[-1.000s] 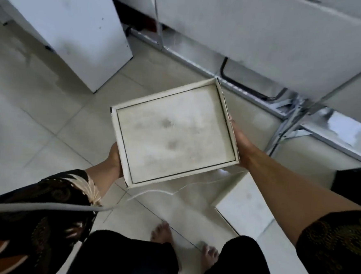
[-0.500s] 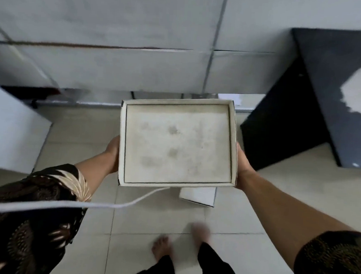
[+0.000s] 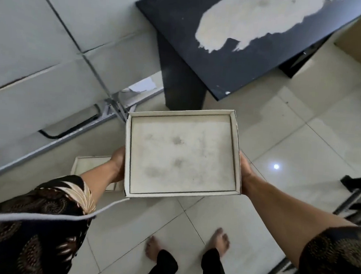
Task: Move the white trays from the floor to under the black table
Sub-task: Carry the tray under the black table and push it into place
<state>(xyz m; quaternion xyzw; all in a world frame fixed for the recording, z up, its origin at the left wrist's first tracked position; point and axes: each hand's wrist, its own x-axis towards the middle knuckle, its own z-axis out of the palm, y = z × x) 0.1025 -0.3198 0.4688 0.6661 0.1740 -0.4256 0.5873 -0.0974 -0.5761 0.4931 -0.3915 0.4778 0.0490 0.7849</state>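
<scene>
Below, pale floor tiles [image 3: 281,144]; black table [image 3: 234,61].

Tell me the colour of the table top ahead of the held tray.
Black, with a large pale patch where the surface has worn off, seen in the head view.

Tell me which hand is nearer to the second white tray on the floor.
Left. The left hand overlaps the shallow white cardboard floor tray in view; the right hand is across the held tray.
</scene>
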